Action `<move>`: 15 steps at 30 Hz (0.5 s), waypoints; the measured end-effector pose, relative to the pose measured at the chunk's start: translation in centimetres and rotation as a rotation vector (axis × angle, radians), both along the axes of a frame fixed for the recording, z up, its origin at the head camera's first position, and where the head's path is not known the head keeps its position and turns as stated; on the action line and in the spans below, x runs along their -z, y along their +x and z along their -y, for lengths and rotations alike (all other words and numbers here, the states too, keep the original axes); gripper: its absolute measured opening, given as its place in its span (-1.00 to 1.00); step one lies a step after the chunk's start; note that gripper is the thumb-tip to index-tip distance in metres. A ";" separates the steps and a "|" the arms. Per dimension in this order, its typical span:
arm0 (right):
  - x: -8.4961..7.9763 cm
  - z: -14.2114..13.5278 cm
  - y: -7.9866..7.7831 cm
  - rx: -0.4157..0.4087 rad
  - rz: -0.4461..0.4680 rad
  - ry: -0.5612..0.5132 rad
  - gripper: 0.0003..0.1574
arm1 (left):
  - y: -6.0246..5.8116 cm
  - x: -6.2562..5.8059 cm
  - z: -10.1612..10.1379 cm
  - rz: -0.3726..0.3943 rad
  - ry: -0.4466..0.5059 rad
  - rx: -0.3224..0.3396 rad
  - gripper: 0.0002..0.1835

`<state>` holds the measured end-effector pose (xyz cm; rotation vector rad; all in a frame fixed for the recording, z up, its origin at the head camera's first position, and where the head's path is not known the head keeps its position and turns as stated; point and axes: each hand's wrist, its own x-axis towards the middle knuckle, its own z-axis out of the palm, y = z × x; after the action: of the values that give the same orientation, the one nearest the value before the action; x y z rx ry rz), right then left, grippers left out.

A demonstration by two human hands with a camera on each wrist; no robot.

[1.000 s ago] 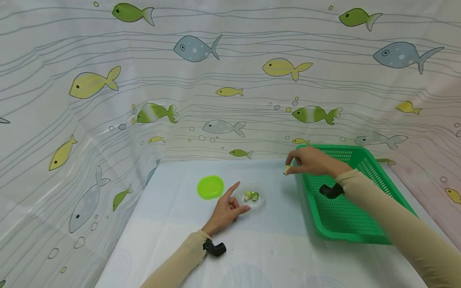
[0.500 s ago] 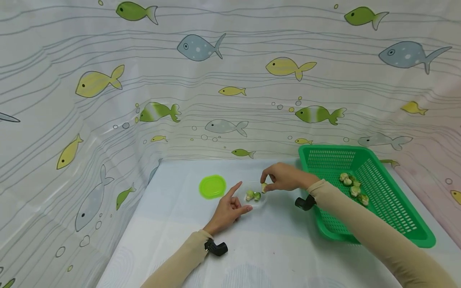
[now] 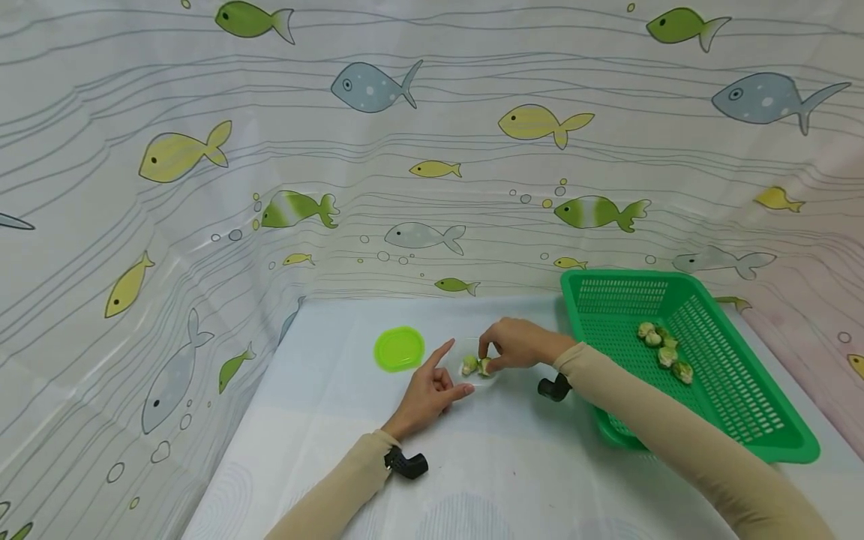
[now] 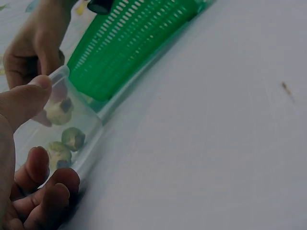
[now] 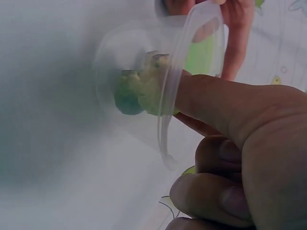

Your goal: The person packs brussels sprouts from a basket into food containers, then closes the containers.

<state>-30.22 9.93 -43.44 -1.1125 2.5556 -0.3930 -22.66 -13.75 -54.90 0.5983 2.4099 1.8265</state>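
Note:
A small clear plastic container [image 4: 91,127] stands on the table in front of me, between my hands. My left hand [image 3: 428,394] grips it, thumb at the rim and index finger reaching around the far side. My right hand [image 3: 520,345] has its thumb and fingers down inside the container, pinching a Brussels sprout [image 4: 61,114]. Two more lie in there, a greener sprout [image 4: 73,139] and a paler sprout [image 4: 57,154]. Through the wall in the right wrist view, the sprouts look blurred, and the right thumb passes over the container's rim [image 5: 169,96].
A green plastic basket [image 3: 786,452] sits at the right, with several Brussels sprouts [image 3: 667,358] in it. The right forearm crosses its front left corner. A lime-green lid [image 3: 399,349] lies flat left of the container. Behind the table hangs a fish-patterned curtain [image 3: 364,180].
My right hand has moved left from the basket's edge with a sprout and gone down into the container. Several sprouts in the basket have come into view. The left hand stays in place.

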 end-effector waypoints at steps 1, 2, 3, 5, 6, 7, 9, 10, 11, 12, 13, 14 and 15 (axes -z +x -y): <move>0.1 0.0 -0.1 -0.001 -0.003 0.003 -0.76 | 0.0 0.0 0.0 0.002 0.000 0.002 0.04; 0.3 0.0 -0.2 0.000 -0.005 0.005 -0.77 | 0.0 0.0 0.0 0.004 0.001 0.003 0.04; 0.3 0.1 -0.3 0.000 -0.008 0.007 -0.78 | 0.0 0.0 0.0 0.004 0.004 0.005 0.04; 0.4 0.2 -0.4 0.005 -0.014 0.015 -0.80 | 0.0 0.0 0.0 0.005 0.011 0.006 0.04; 0.4 0.3 -0.5 0.011 -0.017 0.022 -0.82 | -0.1 0.0 0.0 0.005 0.013 0.006 0.04; 0.4 0.3 -0.5 0.019 -0.020 0.034 -0.83 | -0.1 0.0 0.0 0.006 0.015 0.006 0.04; 0.3 0.6 -0.6 0.044 -0.007 0.060 -0.85 | -0.1 0.0 0.0 0.009 0.013 0.005 0.04; 0.3 0.7 -0.6 0.059 0.001 0.073 -0.86 | -0.1 0.0 0.0 0.011 0.011 0.004 0.05; 0.3 0.8 -0.5 0.071 0.009 0.084 -0.86 | -0.1 0.0 0.0 0.013 0.008 0.004 0.04; 0.2 0.9 -0.5 0.083 0.017 0.093 -0.86 | -0.1 0.0 0.0 0.016 0.008 0.003 0.04; 0.2 1.0 -0.5 0.096 0.025 0.099 -0.86 | -0.1 0.0 0.0 0.019 0.007 0.003 0.04; 0.2 1.1 -0.4 0.107 0.032 0.103 -0.86 | 0.0 0.0 0.0 0.020 0.006 0.003 0.04; 0.2 1.1 -0.4 0.118 0.034 0.105 -0.85 | 0.0 0.0 0.0 0.022 0.007 0.003 0.04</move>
<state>-30.59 8.79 -43.67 -0.9140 2.5870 -0.2988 -22.71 -13.74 -54.87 0.5792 2.3884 1.8320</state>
